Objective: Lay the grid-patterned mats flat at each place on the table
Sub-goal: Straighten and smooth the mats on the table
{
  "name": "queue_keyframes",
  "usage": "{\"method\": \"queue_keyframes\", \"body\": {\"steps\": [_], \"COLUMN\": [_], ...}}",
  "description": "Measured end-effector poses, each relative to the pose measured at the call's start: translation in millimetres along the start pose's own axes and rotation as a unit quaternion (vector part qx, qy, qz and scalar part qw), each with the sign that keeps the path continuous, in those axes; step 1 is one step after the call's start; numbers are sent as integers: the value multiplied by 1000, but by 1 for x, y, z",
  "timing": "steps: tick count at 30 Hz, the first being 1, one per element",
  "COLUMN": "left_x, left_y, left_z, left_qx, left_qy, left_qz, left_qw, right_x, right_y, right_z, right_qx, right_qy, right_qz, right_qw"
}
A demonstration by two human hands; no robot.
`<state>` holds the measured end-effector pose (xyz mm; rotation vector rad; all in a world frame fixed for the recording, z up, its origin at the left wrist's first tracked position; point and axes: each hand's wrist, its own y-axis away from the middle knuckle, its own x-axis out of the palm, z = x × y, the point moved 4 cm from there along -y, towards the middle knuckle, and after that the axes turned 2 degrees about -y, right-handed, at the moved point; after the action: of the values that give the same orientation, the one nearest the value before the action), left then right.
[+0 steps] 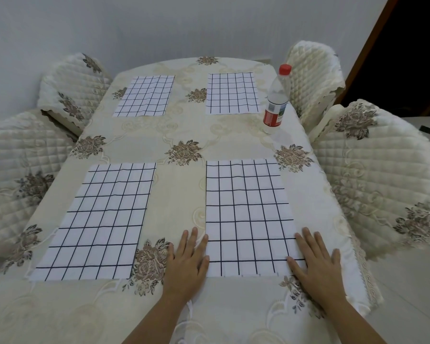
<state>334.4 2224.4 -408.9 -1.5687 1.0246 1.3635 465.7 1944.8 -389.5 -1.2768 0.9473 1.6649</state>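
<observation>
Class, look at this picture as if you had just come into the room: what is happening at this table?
A person is setting out grid-patterned mats on a table covered with a floral tablecloth. Four mats lie flat: far left mat, far right mat, near left mat and near right mat. The left hand and right hand rest flat and open at the near right mat's lower corners, gripping nothing. A water bottle stands upright by the far right mat.
</observation>
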Motion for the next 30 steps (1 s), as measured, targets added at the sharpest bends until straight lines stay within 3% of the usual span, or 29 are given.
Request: {"method": "queue_keyframes", "body": {"steps": [30], "left_x": [-2], "left_y": [0], "left_z": [0], "left_qx": [-4], "left_qy": [14], "left_qz": [19], "left_qw": [1000], "right_x": [0], "right_y": [1], "right_z": [2], "right_qx": [7], "right_qy": [-13], "right_qz": [11], "right_qw": [1000]}}
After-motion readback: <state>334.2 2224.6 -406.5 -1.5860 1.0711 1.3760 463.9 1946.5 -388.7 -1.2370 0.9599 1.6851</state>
